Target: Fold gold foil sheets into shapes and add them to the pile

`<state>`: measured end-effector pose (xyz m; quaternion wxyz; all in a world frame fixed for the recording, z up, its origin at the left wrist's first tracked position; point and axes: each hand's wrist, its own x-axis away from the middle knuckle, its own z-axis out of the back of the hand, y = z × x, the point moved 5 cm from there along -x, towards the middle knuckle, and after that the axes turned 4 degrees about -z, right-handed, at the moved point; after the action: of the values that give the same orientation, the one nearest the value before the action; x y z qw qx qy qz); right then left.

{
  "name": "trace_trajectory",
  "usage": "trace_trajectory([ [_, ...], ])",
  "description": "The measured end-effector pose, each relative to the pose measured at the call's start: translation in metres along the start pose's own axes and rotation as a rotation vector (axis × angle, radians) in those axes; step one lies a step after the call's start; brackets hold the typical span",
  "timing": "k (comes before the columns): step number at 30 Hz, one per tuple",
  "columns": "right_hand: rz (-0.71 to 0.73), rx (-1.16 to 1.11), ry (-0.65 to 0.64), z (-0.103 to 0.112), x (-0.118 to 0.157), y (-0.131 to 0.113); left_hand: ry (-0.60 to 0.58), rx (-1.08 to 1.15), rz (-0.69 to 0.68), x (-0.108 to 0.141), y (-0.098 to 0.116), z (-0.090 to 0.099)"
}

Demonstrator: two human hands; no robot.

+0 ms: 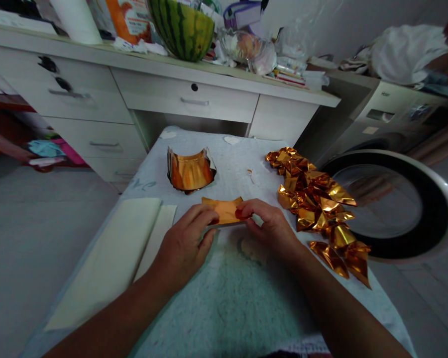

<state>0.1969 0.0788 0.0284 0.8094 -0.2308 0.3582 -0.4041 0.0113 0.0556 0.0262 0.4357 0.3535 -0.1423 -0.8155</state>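
Observation:
A small sheet of gold foil paper is stretched between my two hands, just above the cloth. My left hand pinches its left end between thumb and fingers. At the other end, my right hand grips the sheet with thumb and forefinger. Beyond them stands a curved stack of gold foil sheets, its ends bent up. To the right lies a long heap of folded gold foil pieces. Pale paper sheets rest on the left, near my left forearm.
A light blue cloth covers the table. Behind it is a white desk with drawers, bearing a cut watermelon and clutter. A washing machine's open round door sits close to the table's right side. A small scrap lies on the cloth.

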Motion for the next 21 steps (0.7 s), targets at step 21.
trace_trajectory([
  [21, -0.114, 0.166, -0.355, -0.012, 0.003, 0.005, -0.415, -0.131, 0.212, 0.005, -0.011, -0.018],
])
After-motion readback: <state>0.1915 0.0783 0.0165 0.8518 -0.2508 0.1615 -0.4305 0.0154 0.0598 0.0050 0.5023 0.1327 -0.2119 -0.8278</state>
